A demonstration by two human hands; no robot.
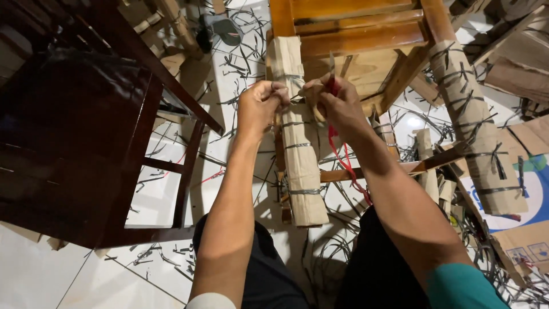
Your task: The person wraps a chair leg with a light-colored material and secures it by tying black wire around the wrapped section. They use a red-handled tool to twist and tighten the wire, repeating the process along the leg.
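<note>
left hand: fisted, pinching strap end
right hand: gripping red-handled cutter at strap
chair leg: cardboard-wrapped, upturned, between knees
step: likely cutting strap; next needs blade under band

A furniture packing workshop is suggested by cardboard-wrapped chair legs, a dark wooden chair, cardboard scraps and cut strapping strewn across the tiled floor.
</note>
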